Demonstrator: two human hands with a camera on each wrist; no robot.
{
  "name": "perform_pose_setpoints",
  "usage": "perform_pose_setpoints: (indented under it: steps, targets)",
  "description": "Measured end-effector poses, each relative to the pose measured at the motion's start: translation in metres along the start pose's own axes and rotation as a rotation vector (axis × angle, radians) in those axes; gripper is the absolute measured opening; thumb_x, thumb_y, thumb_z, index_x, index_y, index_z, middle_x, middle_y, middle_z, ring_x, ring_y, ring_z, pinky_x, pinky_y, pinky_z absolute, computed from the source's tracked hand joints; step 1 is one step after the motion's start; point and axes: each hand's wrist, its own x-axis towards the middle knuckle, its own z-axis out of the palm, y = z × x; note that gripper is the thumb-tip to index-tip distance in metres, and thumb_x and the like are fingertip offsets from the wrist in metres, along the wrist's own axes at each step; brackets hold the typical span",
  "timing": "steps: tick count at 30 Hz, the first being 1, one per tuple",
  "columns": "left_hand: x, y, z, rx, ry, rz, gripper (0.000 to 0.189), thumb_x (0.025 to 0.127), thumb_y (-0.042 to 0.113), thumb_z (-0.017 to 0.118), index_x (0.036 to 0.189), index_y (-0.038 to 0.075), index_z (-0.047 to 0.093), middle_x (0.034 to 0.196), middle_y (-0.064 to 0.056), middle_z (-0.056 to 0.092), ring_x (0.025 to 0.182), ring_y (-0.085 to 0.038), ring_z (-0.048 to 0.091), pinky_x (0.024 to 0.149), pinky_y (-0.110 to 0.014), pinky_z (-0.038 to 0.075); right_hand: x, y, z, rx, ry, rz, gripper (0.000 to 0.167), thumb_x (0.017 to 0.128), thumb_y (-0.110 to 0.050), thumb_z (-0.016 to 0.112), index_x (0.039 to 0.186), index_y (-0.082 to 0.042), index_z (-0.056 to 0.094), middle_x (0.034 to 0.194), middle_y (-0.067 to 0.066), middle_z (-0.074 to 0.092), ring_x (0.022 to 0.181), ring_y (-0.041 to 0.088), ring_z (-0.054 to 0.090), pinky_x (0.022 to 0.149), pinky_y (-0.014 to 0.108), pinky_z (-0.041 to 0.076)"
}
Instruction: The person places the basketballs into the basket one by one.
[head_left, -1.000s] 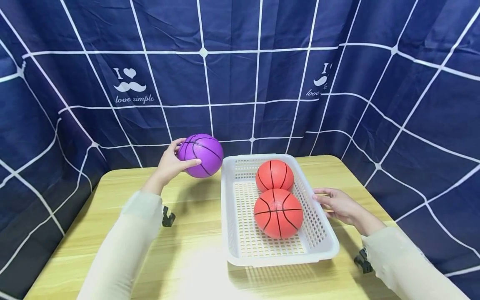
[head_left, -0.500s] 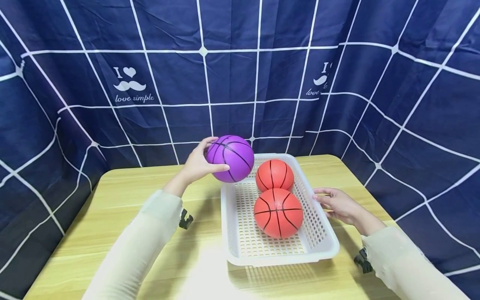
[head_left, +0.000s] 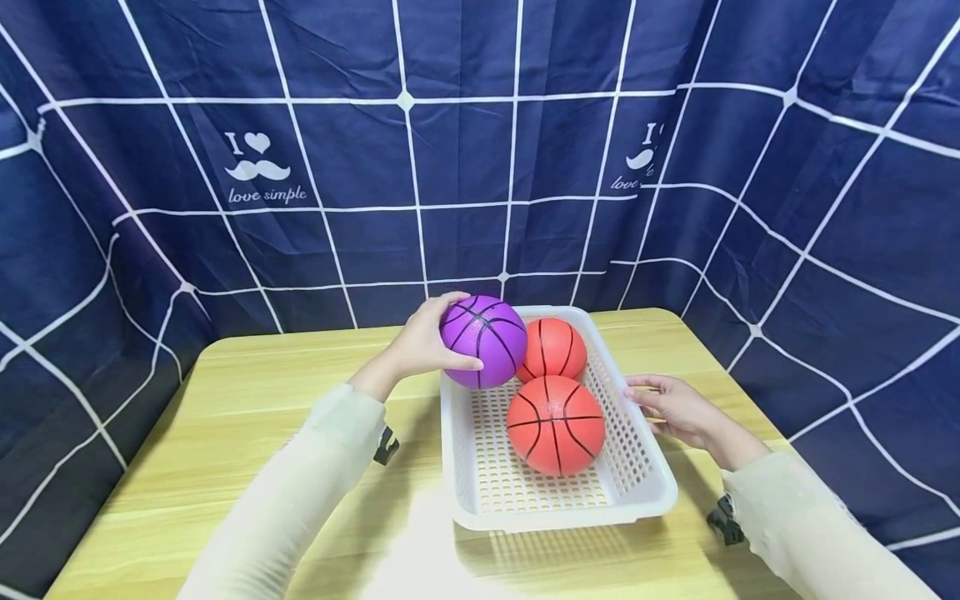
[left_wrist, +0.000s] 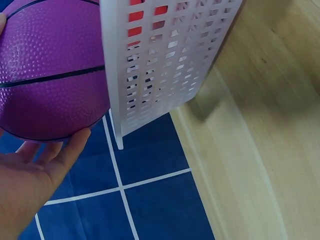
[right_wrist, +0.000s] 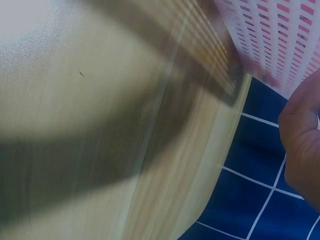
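Observation:
My left hand (head_left: pixel 427 340) holds a purple toy basketball (head_left: pixel 491 346), thumb on the near side and fingers behind it. The ball hangs over the left rim of a white plastic basket (head_left: pixel 465 508), close beside the rear red ball. In the left wrist view the ball (left_wrist: pixel 55 85) is right by the basket's rim, with fingers spread beneath it. Two red toy basketballs, one at the front (head_left: pixel 557 427) and one behind (head_left: pixel 557 350), sit in the basket. My right hand (head_left: pixel 678 410) holds the basket's right rim; in the right wrist view the hand (right_wrist: pixel 305 135) is partly cut off.
The basket stands on a light wooden table (head_left: pixel 247 400). A dark blue curtain (head_left: pixel 465 150) with white grid lines surrounds the table at the back and sides. Black straps or mounts (head_left: pixel 726 521) show at both wrists.
My left hand has carried the purple ball rightward from beside the basket to above its left part, lowering it slightly. The right hand, basket and red balls have stayed in place.

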Motion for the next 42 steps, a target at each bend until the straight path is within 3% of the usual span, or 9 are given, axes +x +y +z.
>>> perform_pose_setpoints:
  steps: [7,17,21,29,37,42]
  targets:
    - [0.002,0.003,0.003,0.047,-0.060,0.011,0.095,0.056,0.033,0.092,0.137,0.015,0.045,0.127,-0.013,0.046,0.116,-0.026,0.044,0.088,-0.044,0.048,0.000,0.000,-0.001,-0.005,-0.007,0.001,0.057,0.099,-0.021,0.053,0.139,0.013,0.030,0.115,0.015,0.061,0.097,0.016,0.061,0.079,0.035,0.053]
    - [0.004,0.007,0.013,0.109,-0.167,-0.029,0.097,0.058,0.039,0.090,0.140,0.019,0.041,0.132,-0.013,0.042,0.114,-0.026,0.047,0.088,-0.043,0.049,-0.002,-0.001,0.001,0.020,-0.020,-0.007,0.055,0.099,-0.019,0.052,0.138,0.013,0.031,0.108,0.006,0.064,0.094,0.013,0.062,0.077,0.032,0.054]
    - [0.002,0.005,0.016,0.093,-0.164,-0.049,0.097,0.058,0.039,0.090,0.140,0.018,0.041,0.133,-0.013,0.041,0.114,-0.026,0.049,0.087,-0.043,0.049,-0.002,-0.001,0.002,0.030,-0.030,-0.005,0.054,0.099,-0.019,0.052,0.138,0.013,0.031,0.106,0.004,0.065,0.094,0.012,0.062,0.076,0.031,0.054]
    - [0.000,0.005,0.019,0.113,-0.174,-0.025,0.098,0.059,0.038,0.089,0.139,0.014,0.038,0.134,-0.015,0.039,0.116,-0.028,0.047,0.089,-0.044,0.048,0.000,-0.002,0.001,0.015,-0.018,0.001,0.056,0.099,-0.020,0.052,0.139,0.012,0.029,0.108,0.004,0.065,0.094,0.011,0.063,0.076,0.031,0.054]
    - [-0.012,0.002,0.024,0.083,-0.151,0.057,0.101,0.056,0.030,0.092,0.136,0.007,0.034,0.135,-0.016,0.037,0.122,-0.028,0.041,0.097,-0.043,0.042,-0.001,-0.003,0.001,0.019,-0.019,-0.003,0.056,0.098,-0.020,0.054,0.138,0.011,0.031,0.108,0.004,0.065,0.094,0.012,0.063,0.076,0.031,0.054]
    - [-0.022,-0.004,0.027,0.042,-0.187,0.004,0.100,0.057,0.031,0.091,0.133,0.003,0.032,0.128,-0.017,0.047,0.115,-0.026,0.052,0.097,-0.038,0.043,0.000,-0.001,-0.001,0.022,-0.026,-0.016,0.050,0.097,-0.021,0.056,0.134,0.008,0.039,0.108,0.005,0.065,0.095,0.013,0.063,0.078,0.033,0.054]
